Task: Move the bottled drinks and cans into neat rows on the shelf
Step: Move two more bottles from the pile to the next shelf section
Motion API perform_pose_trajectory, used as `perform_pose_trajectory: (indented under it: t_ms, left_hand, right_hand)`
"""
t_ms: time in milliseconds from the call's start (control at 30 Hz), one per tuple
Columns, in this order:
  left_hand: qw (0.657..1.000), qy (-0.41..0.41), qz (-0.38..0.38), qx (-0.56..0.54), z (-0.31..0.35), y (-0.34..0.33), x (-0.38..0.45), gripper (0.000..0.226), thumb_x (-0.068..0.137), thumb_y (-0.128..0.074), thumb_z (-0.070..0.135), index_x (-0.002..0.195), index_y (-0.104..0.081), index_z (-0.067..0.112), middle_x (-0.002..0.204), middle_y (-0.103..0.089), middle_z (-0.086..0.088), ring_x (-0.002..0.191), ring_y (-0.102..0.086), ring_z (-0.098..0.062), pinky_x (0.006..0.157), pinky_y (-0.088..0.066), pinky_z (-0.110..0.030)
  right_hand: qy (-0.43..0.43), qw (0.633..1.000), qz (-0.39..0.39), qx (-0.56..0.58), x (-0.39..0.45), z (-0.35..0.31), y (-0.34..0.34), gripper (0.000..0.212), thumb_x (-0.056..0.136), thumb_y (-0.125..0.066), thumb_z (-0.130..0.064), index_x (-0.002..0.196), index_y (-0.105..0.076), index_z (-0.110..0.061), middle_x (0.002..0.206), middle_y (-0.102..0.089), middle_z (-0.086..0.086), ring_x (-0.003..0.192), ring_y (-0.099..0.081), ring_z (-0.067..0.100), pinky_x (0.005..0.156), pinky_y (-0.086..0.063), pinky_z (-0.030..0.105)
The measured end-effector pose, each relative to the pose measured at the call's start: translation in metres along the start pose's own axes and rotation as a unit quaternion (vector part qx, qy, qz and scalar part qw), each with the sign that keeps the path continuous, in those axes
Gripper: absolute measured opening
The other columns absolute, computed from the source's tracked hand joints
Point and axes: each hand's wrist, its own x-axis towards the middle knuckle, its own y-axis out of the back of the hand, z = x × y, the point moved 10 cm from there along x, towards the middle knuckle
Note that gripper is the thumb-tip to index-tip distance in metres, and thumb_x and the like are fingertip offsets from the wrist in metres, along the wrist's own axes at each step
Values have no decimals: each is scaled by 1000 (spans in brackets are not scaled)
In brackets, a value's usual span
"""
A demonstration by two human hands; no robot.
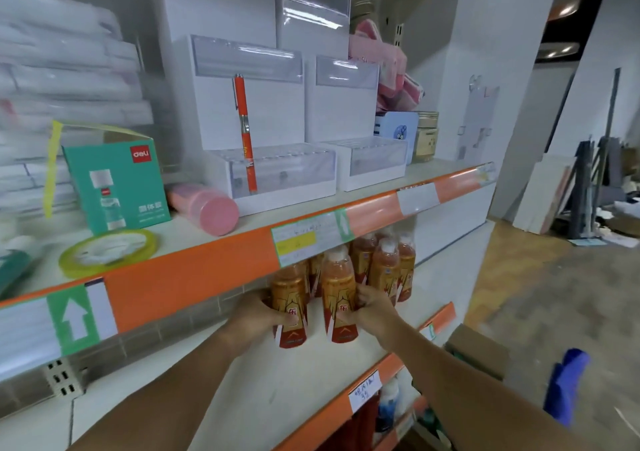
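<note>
Each hand's grip on one amber-filled bottle (left hand (258,315), right hand (372,310))

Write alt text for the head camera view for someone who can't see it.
Two bare hands each grip an amber plastic drink bottle, left hand on the left bottle, right hand on the right bottle, on a white store shelf. More matching bottles stand behind.

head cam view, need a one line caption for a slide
Left hand and right hand each grip an orange drink bottle at the front of a cluster on the middle shelf.
</note>
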Motion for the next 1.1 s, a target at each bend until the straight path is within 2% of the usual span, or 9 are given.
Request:
perform_pose_trajectory:
  t_ms: [100,200,367,500,700,767,900,1100]
  left_hand:
    - [1000,8,1,-3,-1,-4,7,55,47,-99,22,96,-76,25,90,-79,12,82,-76,-6,74,-58,-24]
    - [1000,15,9,-10,-1,-10,12,67,37,-98,32,100,-76,23,93,-79,10,86,-76,-7,79,-59,-27]
    - [998,33,49,-31,1,-17,15,51,54,-97,8,99,-75,18,91,-80,5,85,-76,-12,83,-61,-33]
    - [995,41,81,-50,4,-23,13,46,56,-95,3,95,-76,17,90,-80,3,83,-77,-12,78,-61,-29]
    - [987,71,123,-73,-2,-33,14,49,56,-96,2,98,-75,17,92,-80,2,84,-77,-13,78,-61,-31]
    - [983,86,136,-93,-8,-37,15,51,55,-96,0,99,-75,14,93,-80,0,87,-77,-16,84,-61,-36]
    - [976,107,155,-111,-15,-39,19,53,56,-94,-4,102,-74,13,95,-80,-2,91,-76,-20,88,-60,-39]
    - [967,130,185,-114,-19,-39,25,59,52,-88,-13,106,-74,8,90,-80,-2,84,-77,-19,70,-59,-27]
  right_hand:
    - [6,1000,-15,-11,15,0,1,47,72,-83,2,102,-72,-33,103,-76,-13,107,-69,11,103,-51,43]
    - [10,999,-28,-16,31,-1,5,45,72,-83,2,102,-71,-29,101,-77,-11,104,-70,12,100,-52,43]
    - [7,998,-42,-42,54,1,12,37,73,-84,-1,100,-74,-24,96,-78,-7,99,-72,16,89,-58,41]
    - [-5,997,-67,-48,74,6,11,32,74,-84,-5,99,-74,-22,94,-78,-7,95,-72,16,84,-57,37]
    - [-40,994,-96,-38,95,22,4,30,76,-83,-4,100,-72,-18,97,-76,-1,96,-71,21,92,-56,47]
    - [-42,993,-105,-37,102,28,0,31,76,-83,-4,102,-72,-18,98,-76,0,98,-70,23,94,-55,49]
    - [-42,992,-113,-47,113,36,-4,33,78,-81,-7,106,-70,-20,100,-75,-1,98,-69,23,95,-54,48]
    - [-23,992,-116,-47,126,43,-8,38,80,-79,-9,114,-66,-22,103,-72,-3,100,-67,21,96,-54,46]
